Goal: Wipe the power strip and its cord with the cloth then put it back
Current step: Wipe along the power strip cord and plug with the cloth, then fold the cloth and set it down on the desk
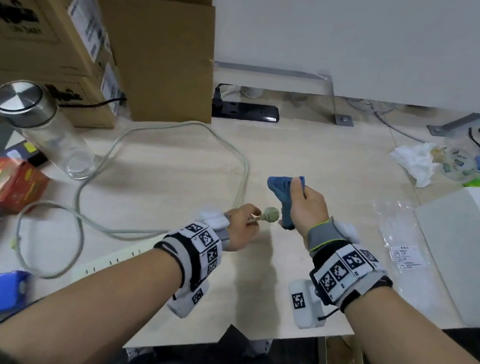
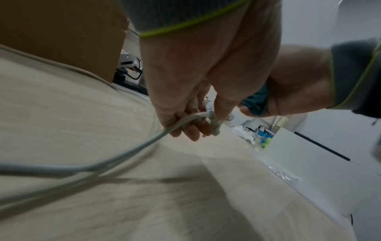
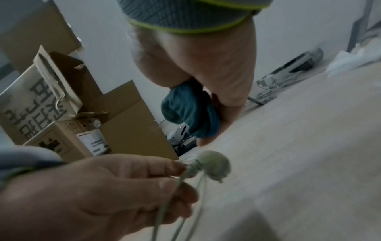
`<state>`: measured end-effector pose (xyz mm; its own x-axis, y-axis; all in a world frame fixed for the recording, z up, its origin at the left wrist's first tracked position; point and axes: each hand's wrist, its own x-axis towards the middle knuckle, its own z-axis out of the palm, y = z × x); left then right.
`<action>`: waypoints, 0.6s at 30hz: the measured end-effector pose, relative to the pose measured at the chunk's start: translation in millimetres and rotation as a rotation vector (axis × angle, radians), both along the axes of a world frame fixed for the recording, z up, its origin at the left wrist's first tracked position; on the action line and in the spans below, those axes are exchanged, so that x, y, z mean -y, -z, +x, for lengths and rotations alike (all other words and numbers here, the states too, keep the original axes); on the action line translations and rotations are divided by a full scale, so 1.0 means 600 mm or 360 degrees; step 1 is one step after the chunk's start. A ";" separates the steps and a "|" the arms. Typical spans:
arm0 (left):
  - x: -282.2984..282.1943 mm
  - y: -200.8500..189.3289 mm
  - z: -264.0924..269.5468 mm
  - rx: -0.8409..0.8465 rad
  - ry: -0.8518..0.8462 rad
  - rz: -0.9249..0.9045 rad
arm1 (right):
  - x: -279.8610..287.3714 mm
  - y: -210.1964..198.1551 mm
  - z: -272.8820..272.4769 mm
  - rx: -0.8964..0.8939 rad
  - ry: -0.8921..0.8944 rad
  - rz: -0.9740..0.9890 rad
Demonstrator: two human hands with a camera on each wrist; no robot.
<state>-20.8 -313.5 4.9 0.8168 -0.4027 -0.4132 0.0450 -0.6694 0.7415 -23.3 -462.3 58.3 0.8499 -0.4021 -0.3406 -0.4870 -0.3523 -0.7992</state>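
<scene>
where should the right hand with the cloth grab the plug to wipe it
Wrap the blue cloth around the plug's round head from the right: it sticks out free past the left hand's fingers, which pinch the cord just behind it.

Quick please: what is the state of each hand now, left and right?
Left hand: fingers pinch the cord just behind its plug.
Right hand: fingers grip the blue cloth.
</scene>
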 end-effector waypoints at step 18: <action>-0.173 -0.033 -0.028 -0.0499 -0.0685 -0.1037 | -0.172 -0.005 -0.012 -0.0034 -0.0477 0.0476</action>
<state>-37.8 -209.8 24.8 0.8397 -0.3187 -0.4397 0.4671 0.0109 0.8842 -30.5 -359.3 61.3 0.9055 -0.0186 -0.4239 -0.4160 -0.2349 -0.8785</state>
